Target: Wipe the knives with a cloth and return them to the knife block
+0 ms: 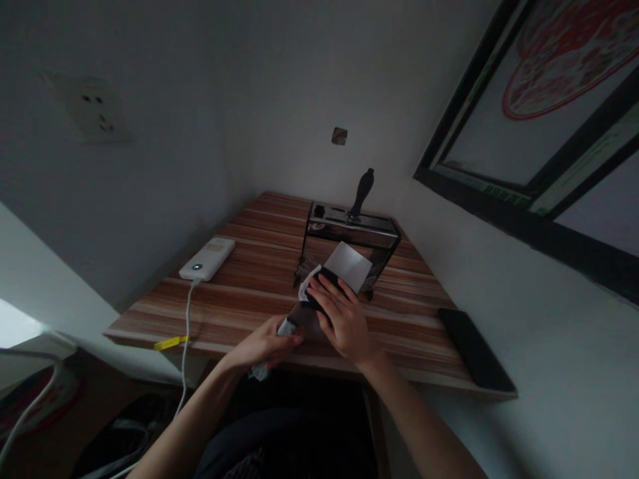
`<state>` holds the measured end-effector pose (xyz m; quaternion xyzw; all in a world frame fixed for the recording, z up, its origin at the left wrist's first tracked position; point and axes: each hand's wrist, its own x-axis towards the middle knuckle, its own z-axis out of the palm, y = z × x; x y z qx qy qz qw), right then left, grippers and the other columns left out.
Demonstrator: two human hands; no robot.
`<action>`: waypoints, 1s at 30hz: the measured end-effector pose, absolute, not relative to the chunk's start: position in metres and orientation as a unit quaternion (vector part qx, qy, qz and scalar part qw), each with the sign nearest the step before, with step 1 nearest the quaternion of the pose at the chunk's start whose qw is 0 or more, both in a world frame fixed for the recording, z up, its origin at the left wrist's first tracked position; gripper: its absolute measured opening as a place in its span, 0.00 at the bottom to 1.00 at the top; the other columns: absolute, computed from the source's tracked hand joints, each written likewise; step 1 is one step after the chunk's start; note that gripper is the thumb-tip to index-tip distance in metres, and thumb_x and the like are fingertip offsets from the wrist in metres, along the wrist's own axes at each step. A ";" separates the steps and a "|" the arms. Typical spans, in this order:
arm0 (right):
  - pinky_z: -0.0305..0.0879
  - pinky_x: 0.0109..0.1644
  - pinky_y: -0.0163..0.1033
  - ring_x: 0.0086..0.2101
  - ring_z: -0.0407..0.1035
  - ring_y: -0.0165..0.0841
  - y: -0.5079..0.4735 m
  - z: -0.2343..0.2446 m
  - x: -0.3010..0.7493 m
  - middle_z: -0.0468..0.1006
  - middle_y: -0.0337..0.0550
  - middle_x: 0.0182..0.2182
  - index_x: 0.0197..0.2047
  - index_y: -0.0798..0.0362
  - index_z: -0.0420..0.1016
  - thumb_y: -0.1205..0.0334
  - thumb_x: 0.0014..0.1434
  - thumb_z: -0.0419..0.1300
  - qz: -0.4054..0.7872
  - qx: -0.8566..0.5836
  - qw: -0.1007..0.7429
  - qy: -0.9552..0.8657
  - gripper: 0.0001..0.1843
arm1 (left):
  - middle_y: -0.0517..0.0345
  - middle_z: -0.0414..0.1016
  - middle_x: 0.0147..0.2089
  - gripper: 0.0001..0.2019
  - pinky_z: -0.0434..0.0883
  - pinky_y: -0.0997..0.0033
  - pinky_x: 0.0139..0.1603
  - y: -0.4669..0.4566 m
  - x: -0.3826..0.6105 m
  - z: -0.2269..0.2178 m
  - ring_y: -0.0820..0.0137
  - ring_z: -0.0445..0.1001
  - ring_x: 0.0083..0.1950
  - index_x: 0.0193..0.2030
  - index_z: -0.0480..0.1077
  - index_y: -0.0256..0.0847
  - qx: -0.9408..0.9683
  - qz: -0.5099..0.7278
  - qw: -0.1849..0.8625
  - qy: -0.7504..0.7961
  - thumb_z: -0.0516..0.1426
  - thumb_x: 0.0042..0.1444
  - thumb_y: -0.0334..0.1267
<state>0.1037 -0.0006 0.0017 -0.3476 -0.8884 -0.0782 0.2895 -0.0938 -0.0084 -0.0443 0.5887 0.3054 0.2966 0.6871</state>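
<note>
My left hand (272,342) is closed around the pale, wrapped-looking handle of a broad-bladed kitchen knife (348,263), low over the table's front edge. The blade points away to the upper right, its middle hidden. My right hand (342,322) presses a dark cloth or pad (319,305) with a crumpled white edge flat against that blade, fingers together on top. Just beyond the blade tip stands a metal knife rack (352,229) with see-through sides. A black handle (363,193) sticks up from its top slot.
The striped wooden table (254,233) fits against the walls. On its left lies a white power bank (207,259) with a white cable (187,326) hanging over the edge, beside a yellow tag (170,343). A black phone-like slab (476,349) rests at the right edge.
</note>
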 end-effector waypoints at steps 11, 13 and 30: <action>0.44 0.66 0.50 0.63 0.49 0.33 0.041 0.027 0.136 0.61 0.42 0.61 0.62 0.50 0.57 0.66 0.65 0.44 -0.106 -0.372 0.329 -0.862 0.22 | 0.73 0.53 0.12 0.14 0.47 0.84 0.10 -0.009 -0.095 -0.046 0.83 0.50 0.11 0.30 0.58 0.39 0.586 0.280 0.701 0.294 0.57 0.53 0.46; 0.46 0.65 0.50 0.62 0.50 0.33 0.046 0.031 0.141 0.62 0.41 0.61 0.61 0.49 0.57 0.66 0.65 0.44 -0.102 -0.371 0.333 -0.861 0.22 | 0.73 0.53 0.12 0.14 0.46 0.84 0.11 -0.009 -0.095 -0.045 0.83 0.49 0.11 0.30 0.58 0.39 0.589 0.280 0.700 0.292 0.57 0.53 0.46; 0.48 0.64 0.50 0.62 0.51 0.33 0.035 0.030 0.138 0.63 0.43 0.60 0.60 0.52 0.60 0.67 0.64 0.45 -0.117 -0.380 0.345 -0.850 0.21 | 0.73 0.54 0.12 0.14 0.47 0.84 0.10 -0.009 -0.095 -0.047 0.83 0.48 0.11 0.30 0.59 0.40 0.578 0.278 0.711 0.288 0.58 0.52 0.46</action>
